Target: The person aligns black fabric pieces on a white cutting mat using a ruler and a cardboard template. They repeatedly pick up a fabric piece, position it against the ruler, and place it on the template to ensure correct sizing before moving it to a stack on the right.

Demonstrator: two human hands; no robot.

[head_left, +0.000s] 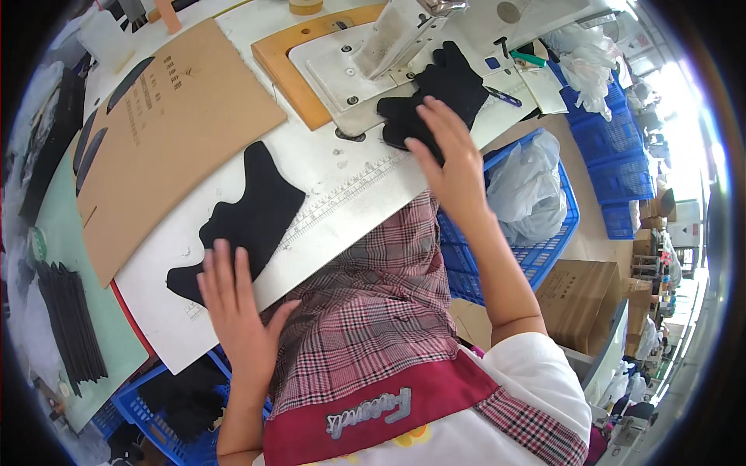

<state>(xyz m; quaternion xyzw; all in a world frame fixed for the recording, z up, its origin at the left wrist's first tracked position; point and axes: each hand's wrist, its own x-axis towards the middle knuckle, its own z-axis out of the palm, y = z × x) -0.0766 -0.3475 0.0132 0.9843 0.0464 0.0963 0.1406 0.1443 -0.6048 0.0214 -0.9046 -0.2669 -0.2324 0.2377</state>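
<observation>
A black, irregularly cut fabric piece (255, 203) lies flat on the white sewing table (183, 326), partly over its printed ruler. My left hand (242, 311) rests with fingers spread on the lower edge of this piece. Further right, beside the sewing machine (388, 46), lies more black fabric (451, 85) with finger-like lobes; whether it is one piece or several layers I cannot tell. My right hand (454, 167) touches its near edge, fingers stretched out and thumb apart. Neither hand grips anything.
Brown cardboard (179, 140) covers the table's left part. A pen (503, 95) lies by the right fabric. Blue crates (571, 221) stand right of my lap, one holding clear plastic bags (528, 186). Folded black pieces (70, 326) sit on a green surface at left.
</observation>
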